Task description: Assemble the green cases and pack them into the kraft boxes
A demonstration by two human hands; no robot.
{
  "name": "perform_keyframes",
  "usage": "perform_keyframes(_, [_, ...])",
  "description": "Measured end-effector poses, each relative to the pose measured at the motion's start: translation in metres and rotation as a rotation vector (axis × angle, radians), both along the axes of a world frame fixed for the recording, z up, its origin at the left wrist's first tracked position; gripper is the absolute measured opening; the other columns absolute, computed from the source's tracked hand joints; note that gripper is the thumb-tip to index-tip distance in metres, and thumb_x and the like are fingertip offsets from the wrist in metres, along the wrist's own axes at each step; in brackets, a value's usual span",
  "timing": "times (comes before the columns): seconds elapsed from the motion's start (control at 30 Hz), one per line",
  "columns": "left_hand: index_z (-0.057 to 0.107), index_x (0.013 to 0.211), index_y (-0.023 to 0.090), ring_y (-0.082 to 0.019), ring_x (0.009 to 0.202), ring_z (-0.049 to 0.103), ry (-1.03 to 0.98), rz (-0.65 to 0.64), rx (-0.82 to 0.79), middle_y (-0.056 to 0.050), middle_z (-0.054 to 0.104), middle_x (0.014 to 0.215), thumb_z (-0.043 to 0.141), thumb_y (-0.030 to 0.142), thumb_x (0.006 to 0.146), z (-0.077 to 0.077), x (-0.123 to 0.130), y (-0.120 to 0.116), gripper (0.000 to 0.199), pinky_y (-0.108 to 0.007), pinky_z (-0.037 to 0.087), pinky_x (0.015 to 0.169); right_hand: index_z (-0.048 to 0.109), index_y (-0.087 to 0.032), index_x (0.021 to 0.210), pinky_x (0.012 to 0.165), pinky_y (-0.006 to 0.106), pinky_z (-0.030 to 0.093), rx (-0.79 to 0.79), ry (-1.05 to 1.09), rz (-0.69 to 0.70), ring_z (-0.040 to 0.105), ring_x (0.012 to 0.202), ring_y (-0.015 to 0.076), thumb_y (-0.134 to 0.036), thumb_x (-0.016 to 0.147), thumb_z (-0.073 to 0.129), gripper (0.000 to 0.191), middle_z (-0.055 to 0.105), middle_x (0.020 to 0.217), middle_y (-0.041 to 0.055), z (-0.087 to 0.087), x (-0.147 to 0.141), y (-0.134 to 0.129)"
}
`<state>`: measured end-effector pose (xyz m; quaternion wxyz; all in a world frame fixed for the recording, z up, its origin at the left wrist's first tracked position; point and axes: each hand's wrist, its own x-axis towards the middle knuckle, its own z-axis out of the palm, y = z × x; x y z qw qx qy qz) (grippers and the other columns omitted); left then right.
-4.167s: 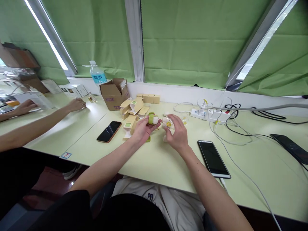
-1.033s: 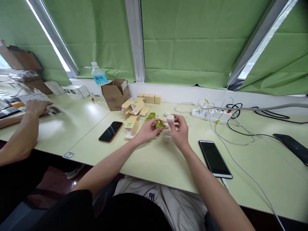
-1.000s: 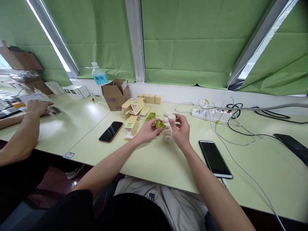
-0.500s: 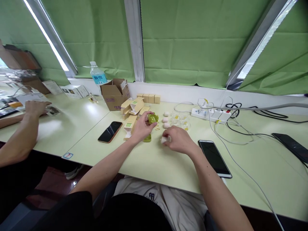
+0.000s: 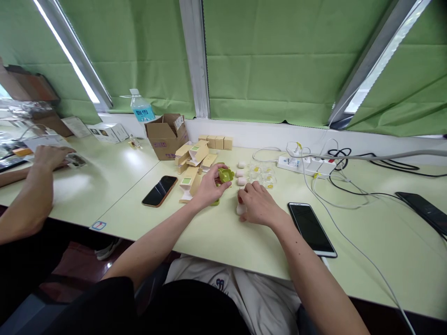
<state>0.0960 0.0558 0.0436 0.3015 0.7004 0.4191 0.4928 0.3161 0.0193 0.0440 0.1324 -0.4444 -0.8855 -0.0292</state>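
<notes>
My left hand (image 5: 206,187) is closed around a small green, flower-shaped plastic piece (image 5: 226,175), held above the table with its hollow showing. Between the fingers of my right hand (image 5: 257,204) is a small whitish, cylinder-like piece (image 5: 240,209), partly covered by the fingers. Several similar pale pink pieces (image 5: 241,173) stand in a row just beyond that hand. To their right are clear plastic cups (image 5: 261,176) with yellow spots. Another green piece (image 5: 215,203) lies under my left wrist, mostly hidden. Left of that hand, open cream cartons (image 5: 189,181) are piled.
A phone (image 5: 159,191) lies left and another phone (image 5: 312,229) right of my hands. Behind are a brown cardboard box (image 5: 167,139), small tan boxes (image 5: 220,143) and a power strip (image 5: 307,165) with loose cables. Another person's arm (image 5: 38,186) rests at far left.
My left hand has shifted slightly right, and the green piece is turned differently. My right hand has rotated, with the whitish piece now lower and more covered by the fingers.
</notes>
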Motion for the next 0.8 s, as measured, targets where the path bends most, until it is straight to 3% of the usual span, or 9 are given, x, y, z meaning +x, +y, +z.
perform_keyframes(0.3, [0.060,0.129,0.023,-0.018,0.077,0.070,0.004,-0.054,-0.013,-0.001,0.070,0.089,0.081,0.034,0.085,-0.007,0.002,0.000,0.049,-0.032,0.059,0.075,0.067,-0.027,0.103,0.080,0.037,0.049,-0.236,0.180,-0.028,0.061,0.103,0.0316,-0.038,0.066,0.101,0.051,0.070,0.103,0.0056,0.014,0.033,0.011])
perform_keyframes(0.47, [0.061,0.130,0.024,-0.020,0.083,0.073,-0.010,-0.076,-0.024,-0.003,0.073,0.097,0.081,0.035,0.085,-0.008,0.005,-0.001,0.050,-0.033,0.061,0.079,0.068,-0.026,0.103,0.078,0.034,0.050,-0.348,0.403,-0.089,0.065,0.097,0.0255,-0.029,0.081,0.082,0.026,0.072,0.101,0.0029,0.014,0.058,0.028])
perform_keyframes(0.53, [0.061,0.129,0.023,-0.019,0.086,0.074,-0.011,-0.082,-0.030,-0.004,0.074,0.103,0.082,0.034,0.085,-0.009,0.007,-0.002,0.050,-0.033,0.061,0.080,0.069,-0.025,0.100,0.075,0.034,0.049,-0.236,0.543,-0.149,0.064,0.084,0.0217,-0.024,0.090,0.069,0.010,0.070,0.091,0.0015,0.012,0.058,0.033])
perform_keyframes(0.6, [0.061,0.130,0.023,-0.018,0.086,0.074,-0.006,-0.093,-0.039,-0.005,0.075,0.106,0.082,0.032,0.085,-0.010,0.008,-0.003,0.050,-0.032,0.061,0.081,0.070,-0.025,0.097,0.076,0.036,0.050,-0.032,0.639,-0.157,0.063,0.081,0.0218,-0.021,0.097,0.060,0.010,0.069,0.086,0.0025,0.011,0.049,0.034])
perform_keyframes(0.7, [0.059,0.132,0.023,-0.018,0.090,0.075,-0.009,-0.158,-0.056,-0.004,0.076,0.105,0.082,0.030,0.086,-0.010,0.010,-0.004,0.052,-0.033,0.061,0.086,0.075,-0.025,0.098,0.084,0.040,0.053,0.238,0.653,0.009,0.066,0.098,0.0261,-0.023,0.103,0.060,0.016,0.072,0.096,0.0076,0.008,0.026,0.028])
perform_keyframes(0.8, [0.060,0.132,0.023,-0.020,0.096,0.076,-0.013,-0.226,-0.045,-0.005,0.077,0.106,0.082,0.030,0.086,-0.008,0.010,-0.007,0.051,-0.035,0.061,0.091,0.079,-0.027,0.100,0.079,0.040,0.051,0.353,0.552,0.097,0.063,0.096,0.0263,-0.023,0.105,0.061,0.019,0.073,0.100,0.0088,0.006,0.003,0.019])
